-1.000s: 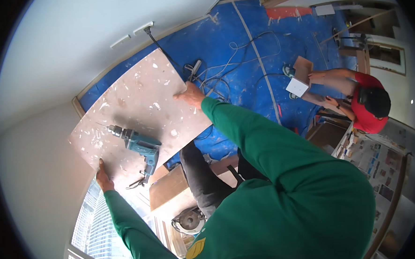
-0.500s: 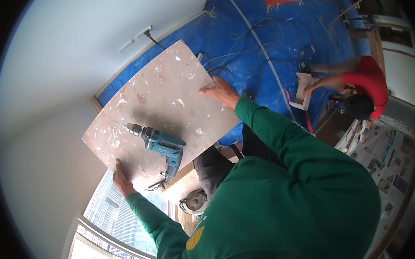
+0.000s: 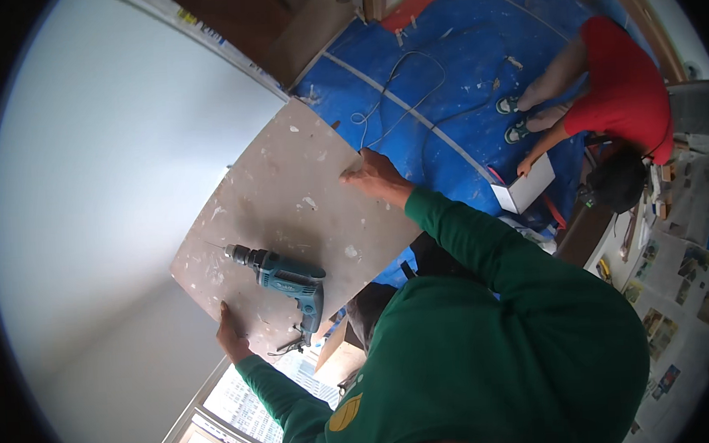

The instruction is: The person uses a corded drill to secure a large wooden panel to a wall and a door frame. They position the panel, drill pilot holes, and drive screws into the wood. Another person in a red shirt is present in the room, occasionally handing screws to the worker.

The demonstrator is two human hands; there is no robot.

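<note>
Between my hands is a flat, paint-spattered board (image 3: pixel 288 173), pale brown with white flecks. My left hand (image 3: pixel 232 336) grips its near left edge, thumb on top and the other fingers hidden beneath. At the right edge my right hand (image 3: pixel 378 178) holds it in the same way, thumb across the top face. A teal power drill (image 3: pixel 289 283) lies on its side on the board, nearer my left hand. Its thin bit points left and its handle points toward me. The drill's dark cord bunches by the handle at the board's near edge.
Blue sheeting (image 3: pixel 443 80) covers the floor, with a loose cable (image 3: pixel 399 79) on it. At the right a person in a red shirt (image 3: pixel 624 87) bends over a white box-like piece (image 3: pixel 525 184). A white wall (image 3: pixel 142 136) runs along the left; a window (image 3: pixel 252 407) is below it.
My view and the board have swung round, with the drill still lying on it. The person in red now has the white piece turned differently. Both my hands keep their hold.
</note>
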